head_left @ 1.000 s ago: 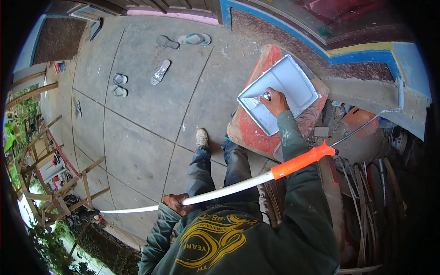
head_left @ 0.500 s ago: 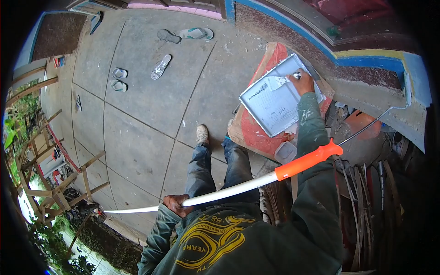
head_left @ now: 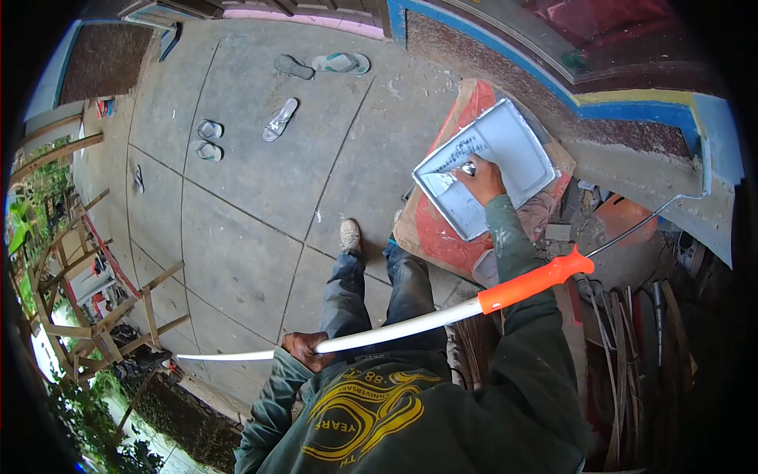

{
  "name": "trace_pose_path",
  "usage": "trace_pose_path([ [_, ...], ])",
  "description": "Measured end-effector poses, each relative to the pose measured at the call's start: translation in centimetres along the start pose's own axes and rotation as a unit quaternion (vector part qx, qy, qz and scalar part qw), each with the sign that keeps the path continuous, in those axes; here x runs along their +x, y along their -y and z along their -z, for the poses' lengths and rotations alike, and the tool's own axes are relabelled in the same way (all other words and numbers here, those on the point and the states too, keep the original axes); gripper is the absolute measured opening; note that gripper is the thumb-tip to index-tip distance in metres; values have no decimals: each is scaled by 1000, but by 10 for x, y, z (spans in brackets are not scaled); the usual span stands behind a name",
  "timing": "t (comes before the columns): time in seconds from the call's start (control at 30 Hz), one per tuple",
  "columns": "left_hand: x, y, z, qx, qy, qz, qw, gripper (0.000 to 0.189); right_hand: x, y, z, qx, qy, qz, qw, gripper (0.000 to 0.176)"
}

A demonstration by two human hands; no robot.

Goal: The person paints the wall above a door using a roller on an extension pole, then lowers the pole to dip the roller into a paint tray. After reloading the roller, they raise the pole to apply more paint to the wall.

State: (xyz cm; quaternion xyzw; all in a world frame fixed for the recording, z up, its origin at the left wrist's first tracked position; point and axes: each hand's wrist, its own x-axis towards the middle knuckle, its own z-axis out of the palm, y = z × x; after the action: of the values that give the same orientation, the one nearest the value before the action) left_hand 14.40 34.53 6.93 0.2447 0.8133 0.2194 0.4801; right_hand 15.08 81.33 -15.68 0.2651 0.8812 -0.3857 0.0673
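My left hand [head_left: 306,351] is closed around a long white pole [head_left: 403,325], held across my waist. An orange grip [head_left: 529,283] and a thin bent metal rod [head_left: 636,227] continue the pole to the right, passing over my right forearm. My right hand [head_left: 482,183] grips a flat, paint-coated tool [head_left: 442,181] with a shiny rounded handle end, over the near left part of a paint tray [head_left: 517,146]. White paint coats the tray, with dark ridges showing through. Beneath the tray is a worn red and tan block [head_left: 442,217].
Loose sandals [head_left: 280,120] lie on the concrete floor [head_left: 245,213]. A blue-edged wall [head_left: 639,110] runs along the right, with an orange container [head_left: 624,215] at its foot. Wooden strips [head_left: 620,363] stand at lower right; a wooden frame [head_left: 103,340] is at left.
My right hand has moved the flat tool toward the near left side of the tray, uncovering its far right part. My left hand keeps its hold on the pole.
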Motion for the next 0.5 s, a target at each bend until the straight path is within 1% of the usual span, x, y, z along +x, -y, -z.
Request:
trace_pose_path([
  [0.07,1,-3,0,2,-2,-5,1000,19,7,6,-12,-39,-4,27,999,42],
  [0.1,0,-4,0,2,-5,-14,1000,19,10,7,-12,-37,-2,24,999,42],
  [0.17,-1,-4,-2,0,-1,-14,1000,19,21,8,-5,-61,-9,9,998,40],
  [0.2,0,-4,-3,-1,1,-15,1000,19,27,3,0,-53,7,-23,998,41],
  [0.23,0,-4,-5,-1,-1,-16,1000,19,33,-1,9,-53,6,-21,998,41],
  [0.3,-1,-4,-8,6,-7,-14,1000,19,42,-11,30,-87,-63,-61,992,41],
  [0.37,-1,-7,-9,-5,-9,-10,1000,19,50,-26,52,-109,-91,-78,987,42],
  [0.4,-1,-8,-9,-17,-10,-8,1000,19,53,-35,61,-133,-115,-61,983,43],
  [0.43,-1,-6,-11,-17,-10,-10,1000,19,51,-43,65,-134,-116,-61,982,43],
  [0.5,0,-3,-12,2,-12,-17,1000,19,46,-42,77,-177,-176,-47,967,43],
])
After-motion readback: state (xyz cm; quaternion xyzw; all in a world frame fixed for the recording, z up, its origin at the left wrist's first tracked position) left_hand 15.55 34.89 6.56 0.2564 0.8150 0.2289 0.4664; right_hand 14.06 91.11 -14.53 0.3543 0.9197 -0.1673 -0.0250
